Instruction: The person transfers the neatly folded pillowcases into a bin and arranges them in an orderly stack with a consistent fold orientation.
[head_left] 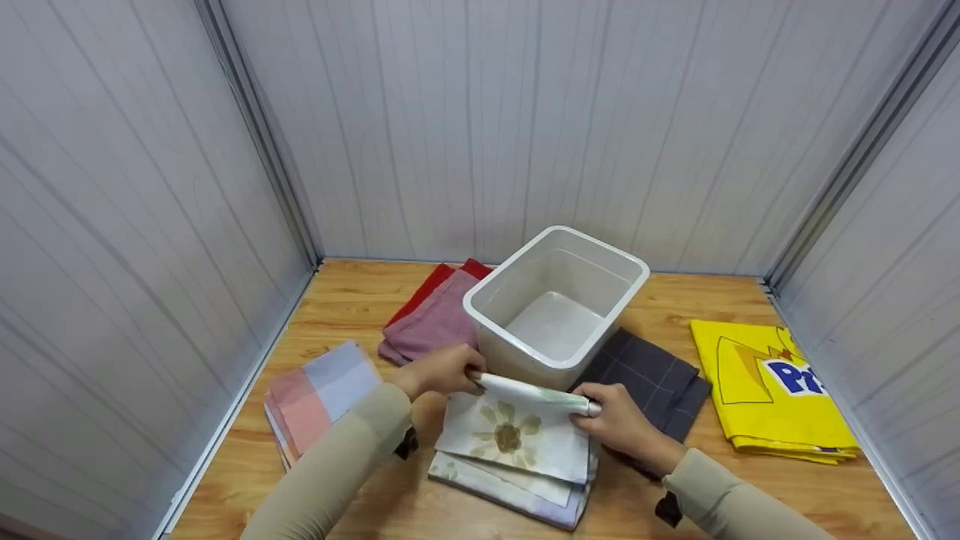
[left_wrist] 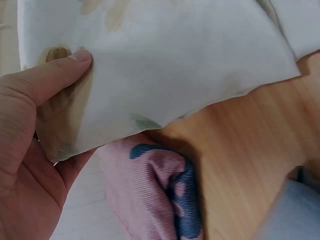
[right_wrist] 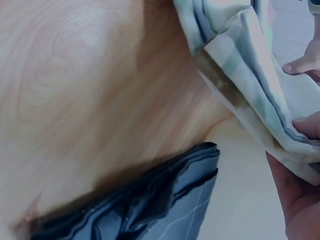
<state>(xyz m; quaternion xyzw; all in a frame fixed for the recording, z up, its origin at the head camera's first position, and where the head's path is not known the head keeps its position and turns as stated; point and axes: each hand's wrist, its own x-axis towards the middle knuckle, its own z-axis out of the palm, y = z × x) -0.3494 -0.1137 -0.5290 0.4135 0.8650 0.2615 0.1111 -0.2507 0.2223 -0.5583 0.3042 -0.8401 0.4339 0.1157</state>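
A folded white cloth (head_left: 551, 442) with a brownish flower print hangs between both hands, right in front of the white bin. My left hand (head_left: 444, 370) pinches its upper left corner; in the left wrist view the thumb (left_wrist: 70, 70) lies on top of the fabric, with fingers beneath. At the upper right corner my right hand (head_left: 619, 420) grips the folded edge. The right wrist view shows several layers of the cloth (right_wrist: 250, 85) between thumb and fingers. The lower folds of the cloth overlap the table in the head view.
A white plastic bin (head_left: 517, 349) stands near the back wall. Around it lie a folded pink cloth (head_left: 435, 319), a red cloth (head_left: 427, 291) and a dark checked cloth (head_left: 645, 375). A pink-and-blue cloth (head_left: 319, 390) is at left, a yellow printed cloth (head_left: 750, 405) at right.
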